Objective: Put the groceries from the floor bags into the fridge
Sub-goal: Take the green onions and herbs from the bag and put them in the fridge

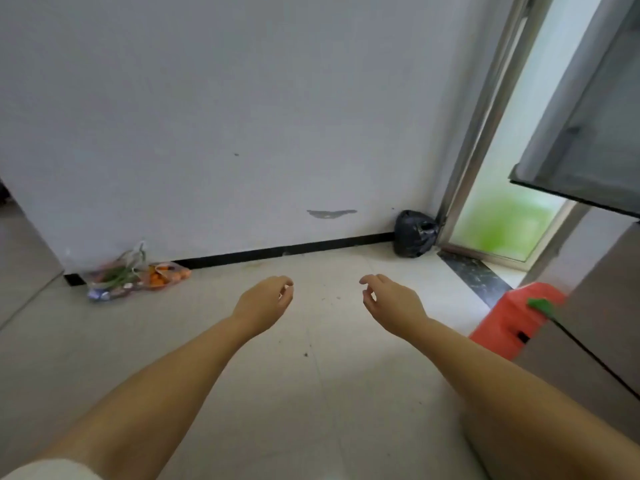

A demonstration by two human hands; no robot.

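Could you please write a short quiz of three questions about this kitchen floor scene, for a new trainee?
1. True or false: the left hand and the right hand both hold groceries.
2. Where do the clear grocery bags lie?
A. on the floor against the white wall, to the left
B. on the red stool
C. inside the fridge
3. Fill in the missing word: the black plastic bag sits in the corner beside the glass ____.

Key
1. False: both hands are empty, fingers loosely curled.
2. A
3. door
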